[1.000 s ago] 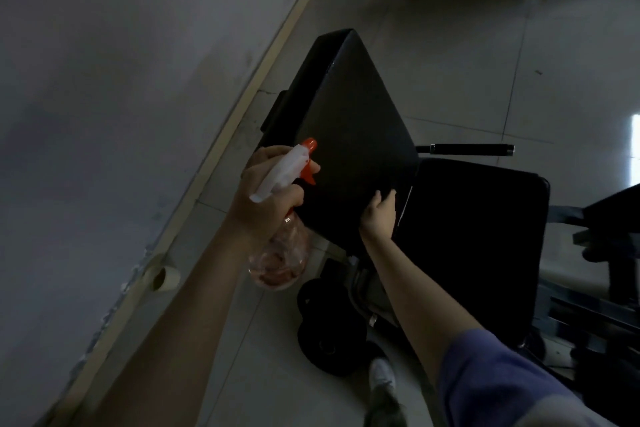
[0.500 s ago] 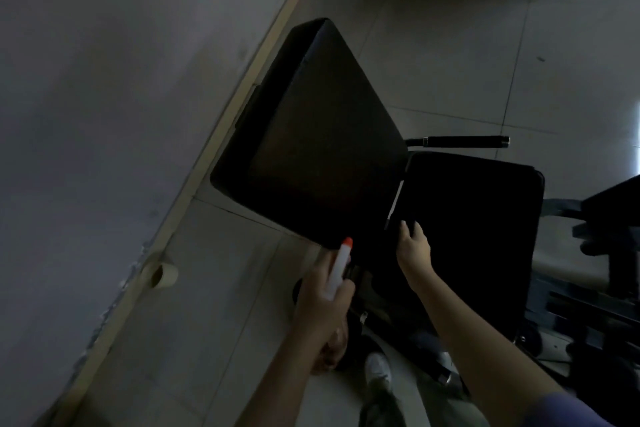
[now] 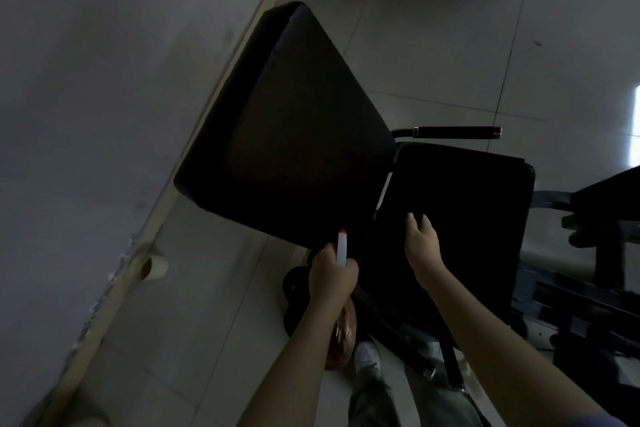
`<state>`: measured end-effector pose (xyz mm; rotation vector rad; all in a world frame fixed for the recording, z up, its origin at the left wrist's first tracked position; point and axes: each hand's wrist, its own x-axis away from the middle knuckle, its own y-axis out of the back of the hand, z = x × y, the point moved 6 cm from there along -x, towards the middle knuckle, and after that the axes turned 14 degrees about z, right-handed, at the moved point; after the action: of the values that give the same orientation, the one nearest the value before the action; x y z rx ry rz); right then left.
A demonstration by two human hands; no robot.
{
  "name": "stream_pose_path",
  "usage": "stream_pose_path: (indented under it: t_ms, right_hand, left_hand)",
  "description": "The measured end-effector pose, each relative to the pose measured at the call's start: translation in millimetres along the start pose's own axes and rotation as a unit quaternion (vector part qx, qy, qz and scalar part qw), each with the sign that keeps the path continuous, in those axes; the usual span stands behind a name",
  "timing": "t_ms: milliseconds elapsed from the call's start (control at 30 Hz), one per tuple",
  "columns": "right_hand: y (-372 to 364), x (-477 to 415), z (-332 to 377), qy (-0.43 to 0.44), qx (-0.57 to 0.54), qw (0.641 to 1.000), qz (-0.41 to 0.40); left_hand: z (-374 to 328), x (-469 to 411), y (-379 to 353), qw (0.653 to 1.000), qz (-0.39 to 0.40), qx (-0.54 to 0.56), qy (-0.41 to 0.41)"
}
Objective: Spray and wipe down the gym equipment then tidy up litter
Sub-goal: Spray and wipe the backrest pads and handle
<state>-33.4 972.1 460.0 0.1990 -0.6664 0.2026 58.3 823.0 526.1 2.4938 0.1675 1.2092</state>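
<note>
Black padding is filling the middle of the view: a tilted back pad (image 3: 294, 135) is standing beside a seat pad (image 3: 460, 218), both near the wall (image 3: 104, 80). The left hand (image 3: 330, 274) is gripping a spray bottle (image 3: 342, 250) by its neck, just at the lower edge of the back pad. The white head with the orange tip is pointing up at the pad, and the clear body is hanging under the wrist. The right hand (image 3: 420, 243) is lying on the near-left part of the seat pad, its back toward the camera. Whether its fingers are holding something I cannot tell, as it is too dark. A handle (image 3: 457, 132) is sticking out behind the seat pad. A tape roll (image 3: 150, 267) is lying on the floor (image 3: 433, 45) by the wall.
</note>
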Motion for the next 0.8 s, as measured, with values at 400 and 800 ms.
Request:
stream_pose_path:
  t_ms: [400,800]
  right_hand:
    - [21.0,-8.3,-1.6,-0.018,-0.012,0.999,-0.034]
    - [34.0,-13.3,-11.7,-0.035,-0.021,0.998,-0.043]
  left_hand:
    - [-74.4,-25.3,-3.2,1.000,0.014,-0.001,-0.002]
    - [-108.4,-44.7,-17.0,0.996,0.073,-0.055,-0.021]
